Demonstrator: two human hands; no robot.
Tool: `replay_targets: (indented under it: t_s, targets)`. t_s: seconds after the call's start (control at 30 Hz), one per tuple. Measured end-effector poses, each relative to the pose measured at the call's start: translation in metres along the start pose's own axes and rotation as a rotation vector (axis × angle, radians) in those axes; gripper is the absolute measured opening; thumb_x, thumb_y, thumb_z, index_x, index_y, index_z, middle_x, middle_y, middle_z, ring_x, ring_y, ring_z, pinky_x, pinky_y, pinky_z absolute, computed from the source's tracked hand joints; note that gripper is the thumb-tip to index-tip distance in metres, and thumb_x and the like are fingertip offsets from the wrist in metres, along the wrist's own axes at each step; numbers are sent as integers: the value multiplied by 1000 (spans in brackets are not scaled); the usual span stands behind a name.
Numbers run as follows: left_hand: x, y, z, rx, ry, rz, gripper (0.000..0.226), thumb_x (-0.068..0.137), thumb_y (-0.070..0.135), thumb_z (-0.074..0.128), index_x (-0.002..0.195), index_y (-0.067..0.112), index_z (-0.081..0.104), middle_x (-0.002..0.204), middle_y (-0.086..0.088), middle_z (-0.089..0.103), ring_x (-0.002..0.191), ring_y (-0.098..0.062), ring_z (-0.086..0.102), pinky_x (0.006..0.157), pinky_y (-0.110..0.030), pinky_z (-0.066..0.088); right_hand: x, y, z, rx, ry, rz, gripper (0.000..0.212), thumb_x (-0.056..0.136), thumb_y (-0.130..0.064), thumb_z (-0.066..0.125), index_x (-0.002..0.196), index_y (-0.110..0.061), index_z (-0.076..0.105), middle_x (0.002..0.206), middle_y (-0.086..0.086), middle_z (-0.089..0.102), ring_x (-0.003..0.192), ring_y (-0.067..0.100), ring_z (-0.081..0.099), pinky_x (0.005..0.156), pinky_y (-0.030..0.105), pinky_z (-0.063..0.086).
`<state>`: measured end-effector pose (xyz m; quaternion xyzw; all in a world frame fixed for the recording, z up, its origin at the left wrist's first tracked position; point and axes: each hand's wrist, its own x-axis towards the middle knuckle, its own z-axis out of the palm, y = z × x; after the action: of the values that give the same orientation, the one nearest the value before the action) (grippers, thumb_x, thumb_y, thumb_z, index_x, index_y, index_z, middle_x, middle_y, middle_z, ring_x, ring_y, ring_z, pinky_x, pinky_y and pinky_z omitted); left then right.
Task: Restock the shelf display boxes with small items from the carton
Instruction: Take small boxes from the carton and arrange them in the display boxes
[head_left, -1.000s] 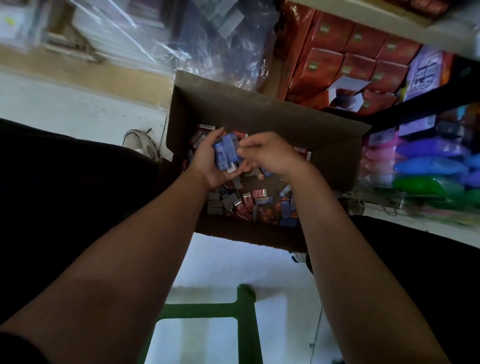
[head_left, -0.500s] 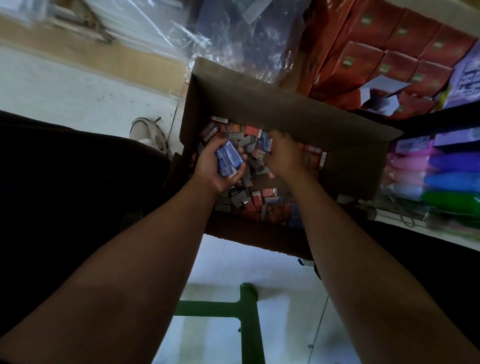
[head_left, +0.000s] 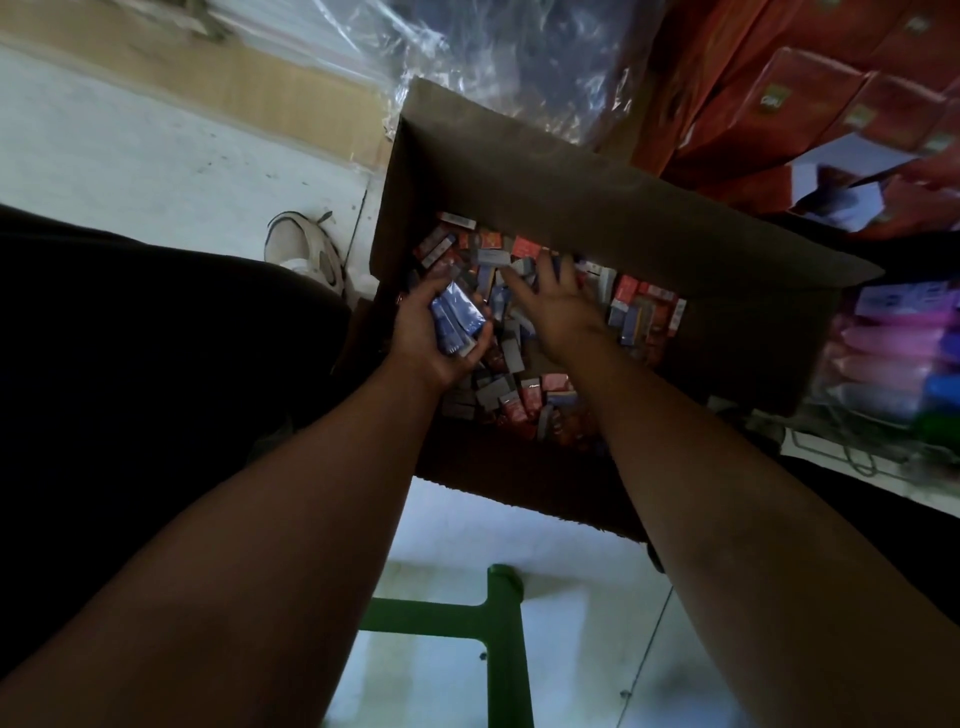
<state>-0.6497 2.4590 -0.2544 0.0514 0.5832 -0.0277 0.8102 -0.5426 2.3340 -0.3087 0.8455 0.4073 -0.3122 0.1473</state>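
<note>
Left hand: the left hand (head_left: 441, 338) is curled palm-up around a small stack of blue packets (head_left: 457, 319), fingers closed on them, just above the heap at the near-left of the carton.
Right hand: the right hand (head_left: 558, 306) is spread, palm down, fingers apart and reaching into the loose items (head_left: 524, 387); whether a fingertip has pinched one I cannot tell.
Hands together: apart, with a strip of the heap between them.
Carton: the brown carton (head_left: 597, 208) stands open between the person's knees, its far flap tilted up; red, grey and blue packets lie jumbled across its bottom.
Handling, as a judgement: the packets look like light, stiff little card boxes, smooth enough to slide off one another; best taken by the long flat faces, a few squared together, not by the corners, which may crush.
Stack risk: the handful in the left palm looks near its limit and could spill if more is added.
Surroundings: red boxes (head_left: 810, 98) fill the shelf at upper right, coloured packs (head_left: 893, 343) lie at far right, clear plastic wrap (head_left: 493, 47) lies behind the carton, and a green frame (head_left: 498, 623) stands below.
</note>
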Motion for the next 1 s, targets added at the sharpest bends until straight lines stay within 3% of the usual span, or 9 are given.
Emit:
replay_targets:
  t_s: [0.13, 0.33, 0.53, 0.63, 0.8, 0.93, 1.0]
  targets:
    - [-3, -3, 4, -14, 24, -3, 15, 91, 28, 60, 95, 13, 58, 94, -7, 57, 83, -21, 56, 68, -33, 51, -7, 1, 12, -31, 27, 5, 94, 80, -9, 69, 154, -28, 15, 156, 18, 18, 144, 44, 11, 103, 58, 36]
    - [-2, -6, 4, 0, 42, -15, 17, 91, 29, 60, 96, 12, 57, 94, -9, 56, 84, -21, 55, 69, -34, 50, 4, -6, 1, -95, -70, 92, 104, 80, -27, 75, 154, -36, 3, 157, 23, 7, 143, 50, 8, 102, 61, 39]
    - [-2, -7, 7, 1, 39, -6, 20, 94, 29, 56, 97, 9, 57, 90, -9, 57, 82, -21, 56, 72, -34, 51, 0, -5, 18, 39, 46, 71, 80, 83, -9, 68, 148, -24, 25, 152, 24, 21, 143, 48, 13, 95, 51, 45]
    - [-4, -8, 8, -13, 26, -19, 19, 94, 28, 55, 86, 11, 56, 84, -7, 55, 78, -20, 55, 77, -33, 50, -1, -3, 25, 72, 32, 27, 83, 82, -4, 66, 149, -27, 25, 151, 25, 21, 141, 51, 14, 93, 51, 47]
    - [-4, -7, 8, -16, 26, -23, 18, 95, 27, 54, 88, 10, 55, 86, -9, 53, 80, -20, 53, 81, -32, 49, 1, 1, 18, 164, 60, 11, 67, 86, -3, 61, 143, -28, 36, 146, 22, 25, 128, 47, 38, 95, 48, 45]
    - [-1, -5, 6, -30, 26, -26, 18, 94, 27, 55, 86, 11, 53, 84, -8, 50, 78, -19, 50, 84, -31, 47, 2, 10, 12, 264, 35, -4, 64, 85, -4, 61, 139, -29, 40, 153, 17, 17, 125, 44, 43, 101, 44, 44]
    - [1, -6, 4, -24, 17, -28, 18, 94, 27, 56, 84, 12, 53, 84, -6, 51, 78, -18, 51, 86, -31, 46, 1, 12, 18, 319, 26, 8, 56, 88, -7, 58, 137, -29, 44, 152, 15, 23, 124, 44, 45, 101, 46, 45]
